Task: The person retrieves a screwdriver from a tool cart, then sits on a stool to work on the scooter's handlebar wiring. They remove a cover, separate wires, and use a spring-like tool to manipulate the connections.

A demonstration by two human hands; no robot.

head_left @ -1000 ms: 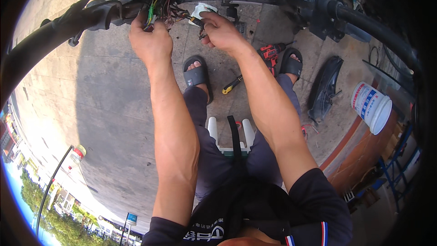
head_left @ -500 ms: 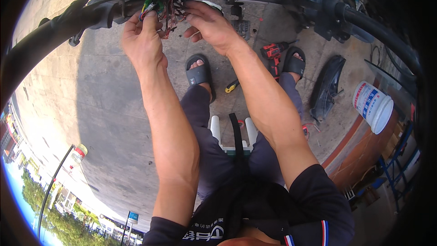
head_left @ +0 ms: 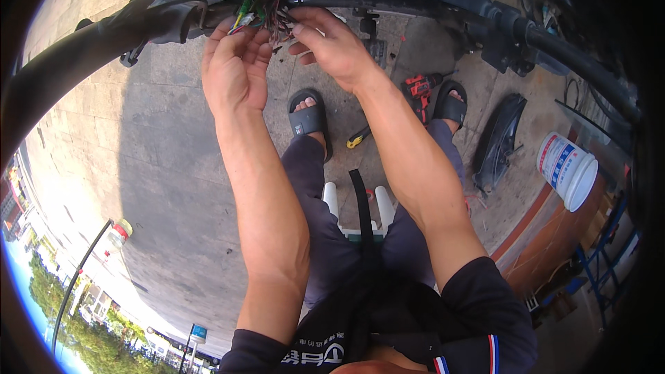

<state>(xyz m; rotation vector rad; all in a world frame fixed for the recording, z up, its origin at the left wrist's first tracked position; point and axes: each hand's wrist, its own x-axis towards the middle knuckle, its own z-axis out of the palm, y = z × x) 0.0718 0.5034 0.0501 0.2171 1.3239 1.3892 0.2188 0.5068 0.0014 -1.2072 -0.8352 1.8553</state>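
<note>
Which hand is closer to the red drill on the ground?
The right hand. It is left of the red-and-black cordless drill in the picture and apart from it; the left hand is farther left, beyond the right hand, at the colourful wires.

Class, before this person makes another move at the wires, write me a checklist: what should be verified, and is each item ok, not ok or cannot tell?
1. Left hand on the thin, multicoloured, plastic-coated wires: ok, fingertips at the yellow strands.
2. Right hand gripping wires: cannot tell; its fingertips are beside them, contact unclear.
3. Wires neatly sorted: not ok; they hang tangled.
4. Red-and-black, pistol-shaped drill set down: ok, on the grey stone paving.
5. Yellow-and-black, slim-handled tool set down: ok, though partly hidden.
6. White, round plastic bucket away from both hands: ok.
</note>
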